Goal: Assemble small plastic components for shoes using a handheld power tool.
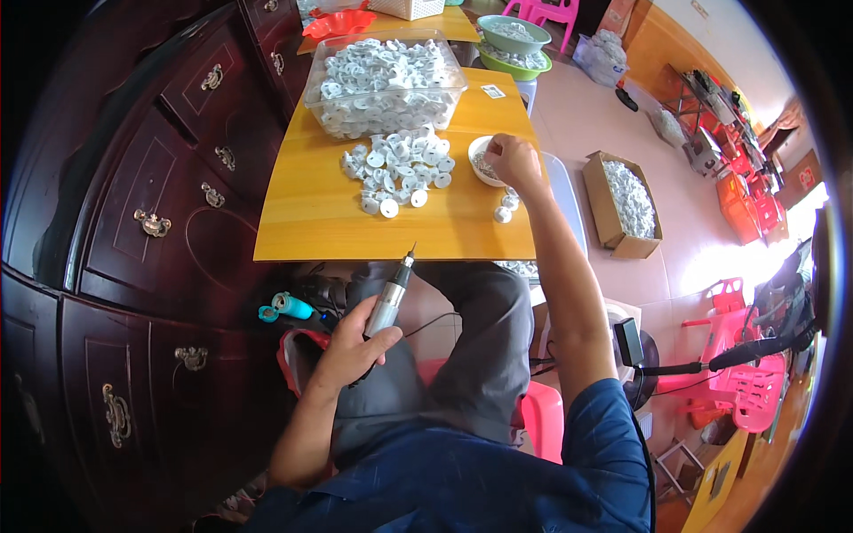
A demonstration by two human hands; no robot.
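My left hand (357, 346) is wrapped round an electric screwdriver (387, 304), its thin bit pointing up near the table's front edge. At the table's right side, my right hand (515, 163) is over a small white bowl (474, 147) of tiny metallic pieces. Its fingers are drawn together at the rim; whatever they hold is hidden. Just below that hand lie a few white round parts (503, 214). A loose heap of white plastic disc-shaped parts (400, 167) spreads across the middle of the wooden table (306, 213).
Behind the heap stands a clear tub (382, 120) full of similar parts. Dark drawers (133, 222) line the left. On the floor to the right is a filled cardboard box (613, 240). Basins (515, 35) stand at the back; pink chairs (755, 391) are at right.
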